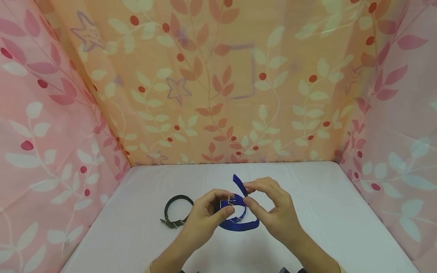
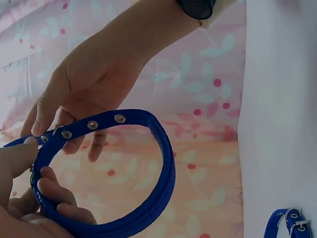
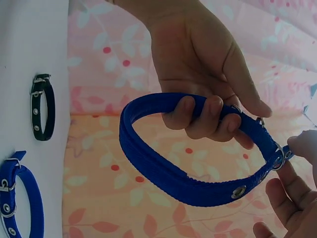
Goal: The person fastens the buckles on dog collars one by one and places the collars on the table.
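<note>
Both hands hold a blue collar (image 1: 239, 227) with metal eyelets, raised over the table and bent into a loop. My left hand (image 1: 206, 212) grips it beside the metal buckle (image 1: 230, 200), fingers curled round the band. Between thumb and fingertips, my right hand (image 1: 276, 208) pinches the strap near its pointed free end (image 1: 237, 181), which sticks up past the buckle. A second blue collar (image 3: 35, 198), buckled into a ring, lies on the table and shows through the held loop in the head view. Left of it lies a dark green collar (image 1: 179, 196), also buckled.
The white table (image 1: 307, 182) is enclosed by patterned cloth: an orange leaf-print sheet (image 1: 211, 125) behind, pink sheets (image 1: 30, 132) on both sides. A dark round device (image 2: 196, 7) sits on the right wrist.
</note>
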A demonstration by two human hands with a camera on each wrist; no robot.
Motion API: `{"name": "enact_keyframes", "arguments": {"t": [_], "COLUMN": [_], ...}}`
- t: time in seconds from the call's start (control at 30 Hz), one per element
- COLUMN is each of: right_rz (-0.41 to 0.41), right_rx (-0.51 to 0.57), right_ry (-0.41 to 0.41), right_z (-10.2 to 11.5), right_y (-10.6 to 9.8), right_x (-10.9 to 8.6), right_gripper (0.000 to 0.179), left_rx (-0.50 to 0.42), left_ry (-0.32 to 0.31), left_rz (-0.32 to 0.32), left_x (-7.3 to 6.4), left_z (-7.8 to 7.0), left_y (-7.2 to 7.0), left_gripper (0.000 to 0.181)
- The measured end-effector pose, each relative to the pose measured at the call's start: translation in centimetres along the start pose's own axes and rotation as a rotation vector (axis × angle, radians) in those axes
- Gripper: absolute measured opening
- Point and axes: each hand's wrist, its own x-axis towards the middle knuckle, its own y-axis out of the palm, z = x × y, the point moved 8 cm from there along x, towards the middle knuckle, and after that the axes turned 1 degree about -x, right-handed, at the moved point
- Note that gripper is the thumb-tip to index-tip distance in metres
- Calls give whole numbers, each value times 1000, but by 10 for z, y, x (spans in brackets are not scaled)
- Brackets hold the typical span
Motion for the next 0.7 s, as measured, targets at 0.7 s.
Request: {"name": "enact_keyframes", "arguments": {"t": [0.7], "right_rz": [-79], "right_rx": [-25], "right_ry": [-244], "right_z": [14], "right_y": [-5], "right_x": [2], "right_gripper": [38], "left_rx": [-41], "left_ry": [188], "left_rz": [-154], "left_x": [-7], "left_z": [-14], "left_y": [-8], "left_gripper": [24]}}
